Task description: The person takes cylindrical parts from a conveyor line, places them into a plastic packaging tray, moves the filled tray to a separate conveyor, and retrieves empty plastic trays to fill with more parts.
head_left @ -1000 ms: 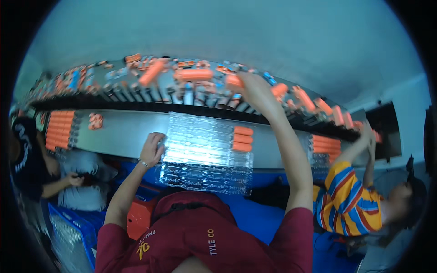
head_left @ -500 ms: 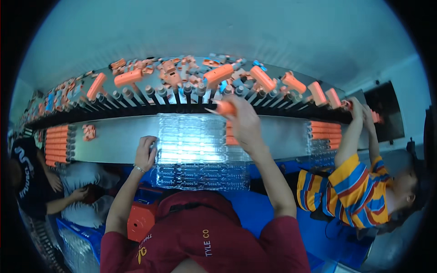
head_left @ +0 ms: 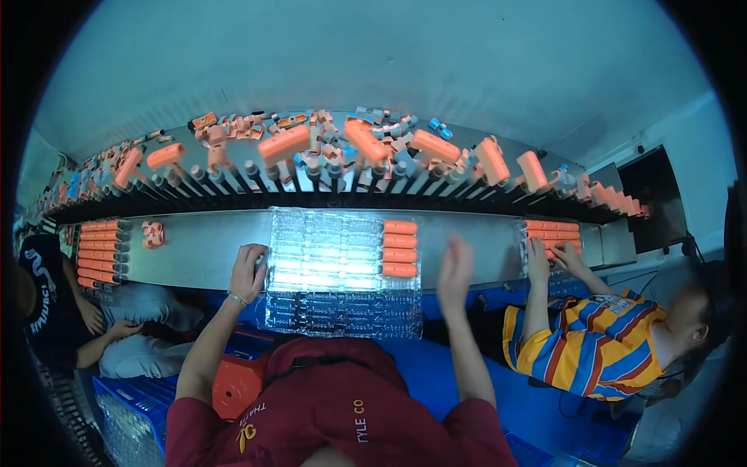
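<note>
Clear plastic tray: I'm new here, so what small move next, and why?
Perhaps raise the right hand toward an orange cylinder over the black rack: the hand looks empty, and the plastic tray shows bare space below its four cylinders.

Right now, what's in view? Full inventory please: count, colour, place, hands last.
Clear tray: one, transparent, centre front
Orange cylinders: four, orange, centre tray's right side
Left stack: several, orange, bench's left end
Right stack: several, orange, partly behind a co-worker's hands
Small cluster: one, orange, left on bench
Bench: one, grey, across middle
Pegs: many, dark with grey tips, behind bench
Large pieces: over ten, orange, along pegs
Loose parts: many, orange, grey, blue, behind pegs
Crate: one, blue, lower left
Co-workers: two, dark and striped tops, either side
Left hand: one, bare, at tray's left edge
Right hand: one, bare, blurred, right of tray
</note>
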### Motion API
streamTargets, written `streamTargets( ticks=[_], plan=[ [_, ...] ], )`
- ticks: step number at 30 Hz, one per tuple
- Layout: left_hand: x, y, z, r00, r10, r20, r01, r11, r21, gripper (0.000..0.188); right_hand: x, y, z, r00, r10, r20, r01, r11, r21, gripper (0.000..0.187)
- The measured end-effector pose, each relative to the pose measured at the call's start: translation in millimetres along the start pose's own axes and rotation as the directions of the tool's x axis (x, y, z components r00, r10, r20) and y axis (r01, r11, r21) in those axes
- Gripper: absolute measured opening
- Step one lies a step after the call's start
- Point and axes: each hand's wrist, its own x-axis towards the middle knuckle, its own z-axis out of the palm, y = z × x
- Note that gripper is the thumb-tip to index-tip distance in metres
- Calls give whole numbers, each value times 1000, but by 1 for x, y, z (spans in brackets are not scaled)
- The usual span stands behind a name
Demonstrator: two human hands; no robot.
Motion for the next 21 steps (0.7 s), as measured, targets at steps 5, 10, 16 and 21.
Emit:
streamTargets(
  ticks=[5,10,16,21],
  plan=[
    [2,5,-1,1000,26,-8,-25,1000,16,36,127,-12,-58,934,290,-207,-118,800,588,26],
    [3,5,4,1000,-17,-4,17,1000,0,36,196,-81,-29,939,-63,338,63,998,12,37],
    [2,5,3,1000,-21,-19,21,999,-28,36,202,-114,18,783,-149,604,395,869,-297,26],
    [1,5,-2,1000,-12,-16,12,1000,-18,36,169,-149,25,610,-775,167,782,555,-282,38]
  ],
)
